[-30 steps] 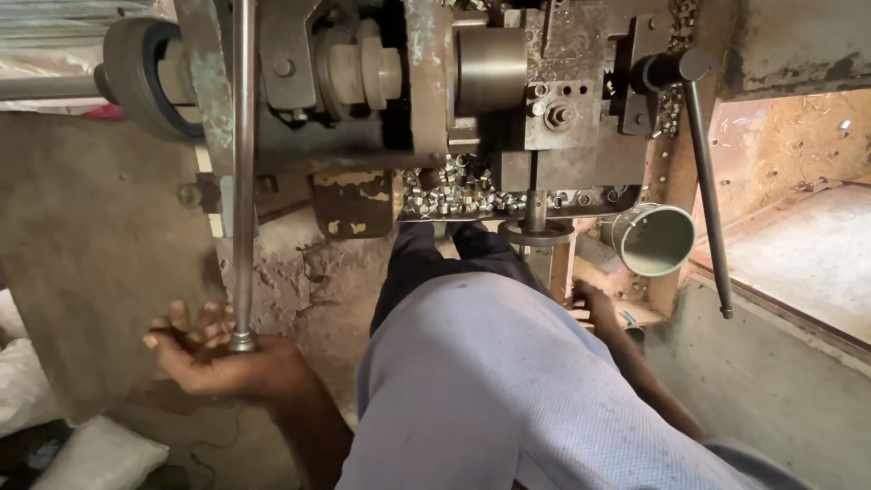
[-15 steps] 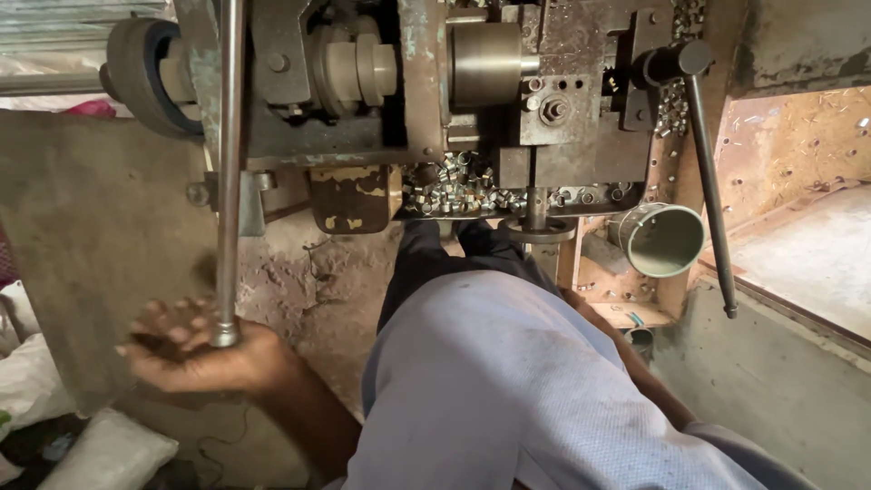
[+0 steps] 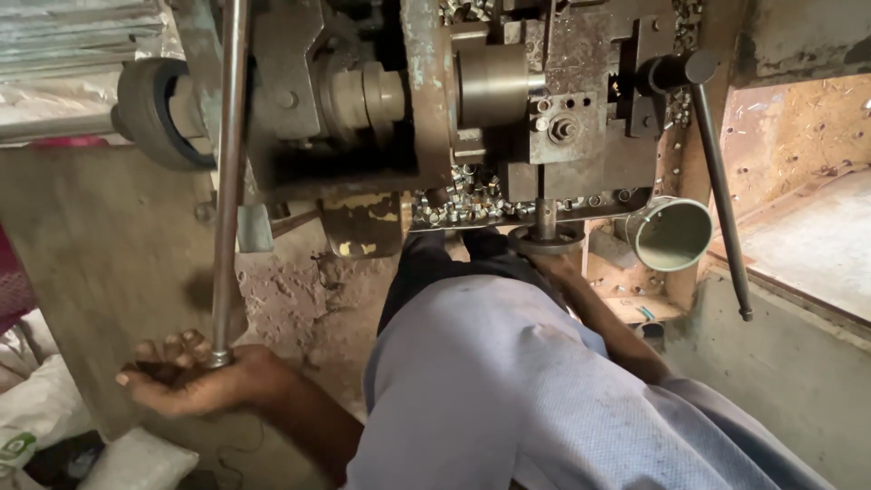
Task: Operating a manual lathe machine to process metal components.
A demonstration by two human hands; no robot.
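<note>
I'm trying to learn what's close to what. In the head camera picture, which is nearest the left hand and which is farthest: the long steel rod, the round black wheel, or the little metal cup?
From the left hand:
1. Long steel rod: its lower end meets the hand.
2. Round black wheel: up at the machine's left.
3. Little metal cup: far across on the right.

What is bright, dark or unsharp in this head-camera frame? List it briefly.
Head view: daylight washes out the ledge at right; the machine body is dim, detail lost in shadow; the long lever rod casts a soft shadow on the wall; the left hand is slightly soft; wide-angle lens bends the edges.
</note>
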